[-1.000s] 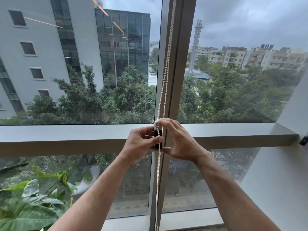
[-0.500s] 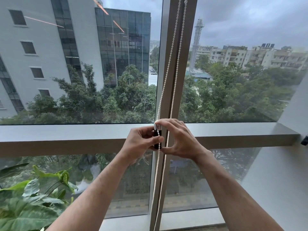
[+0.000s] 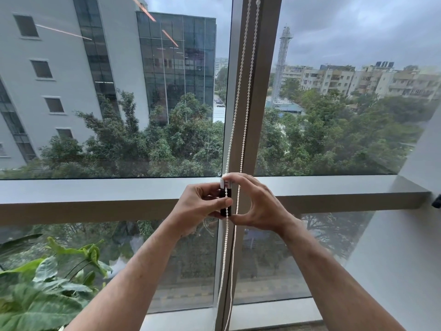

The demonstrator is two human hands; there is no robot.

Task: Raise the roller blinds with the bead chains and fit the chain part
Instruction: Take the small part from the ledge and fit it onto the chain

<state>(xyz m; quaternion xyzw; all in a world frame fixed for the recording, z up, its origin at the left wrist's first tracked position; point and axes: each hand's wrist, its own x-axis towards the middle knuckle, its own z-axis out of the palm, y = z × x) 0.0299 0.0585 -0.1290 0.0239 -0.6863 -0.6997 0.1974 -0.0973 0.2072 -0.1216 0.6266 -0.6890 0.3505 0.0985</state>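
Left hand (image 3: 199,203) curled around a small dark chain part (image 3: 225,203) with a white cap on top, thumb pressed across its front, fingers wrapped behind. Right hand (image 3: 256,203) arched over the same piece, forefinger pinching the white cap from above and thumb hooked under the lower end, remaining fingers bent and spread to the right. Both hands meeting directly in front of the grey horizontal window rail (image 3: 95,194), at its crossing with the vertical mullion (image 3: 257,91). Two white strands of bead chain (image 3: 241,68) hanging down along the mullion from the top edge of the view: left strand entering the cap of the chain part, passing down its front and leaving below; right strand running just beside the part, through the gap between the right forefinger and thumb. Both strands dangling on below the hands toward the bottom of the frame, close together but apart. Bare forearms reaching in from the lower edge. Large green leaves of a plant (image 3: 43,290) at the lower left corner. Beyond the glass, a pale tall building (image 3: 71,68), treetops, a lattice tower (image 3: 282,60) and low blocks of flats under a grey sky.
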